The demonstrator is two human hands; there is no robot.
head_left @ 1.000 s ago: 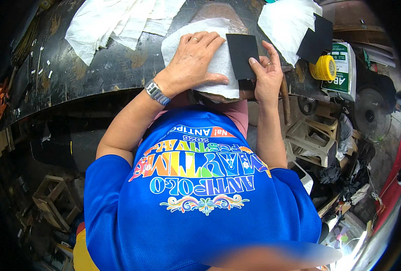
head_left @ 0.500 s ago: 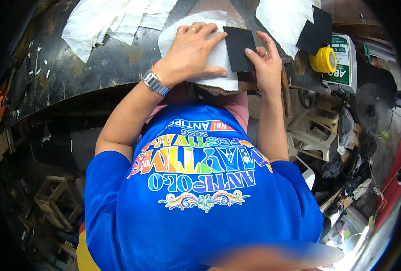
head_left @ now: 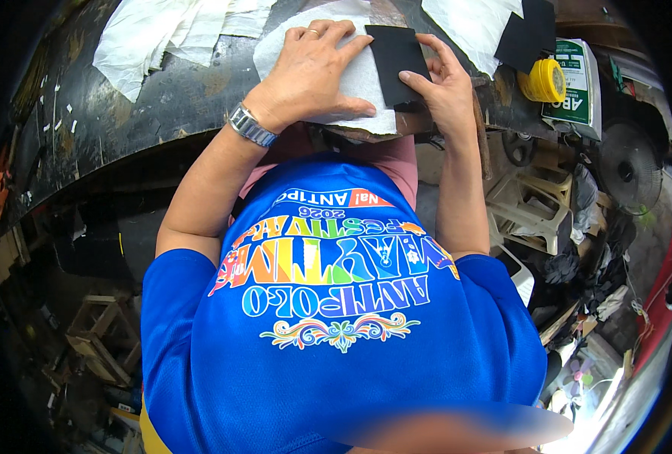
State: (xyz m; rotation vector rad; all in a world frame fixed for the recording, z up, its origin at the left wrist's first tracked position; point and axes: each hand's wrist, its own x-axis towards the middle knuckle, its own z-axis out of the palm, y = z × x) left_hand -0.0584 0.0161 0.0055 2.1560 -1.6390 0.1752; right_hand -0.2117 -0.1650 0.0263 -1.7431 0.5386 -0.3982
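Observation:
My left hand lies flat, fingers spread, on a white sheet of fabric on the dark worktable. A ring shows on one finger and a metal watch on the wrist. My right hand holds the near edge of a black rectangular piece that lies on the white sheet, thumb and fingers curled at its right side. Both forearms reach up from my blue printed shirt.
More white sheets lie at the table's far left and another at the far right with a black piece on it. A yellow tape roll and a green-and-white box sit right. Stools and clutter stand below right.
Both hands with the white sheet and black piece sit a little higher in view than before. The left hand's fingers have spread flatter over the sheet.

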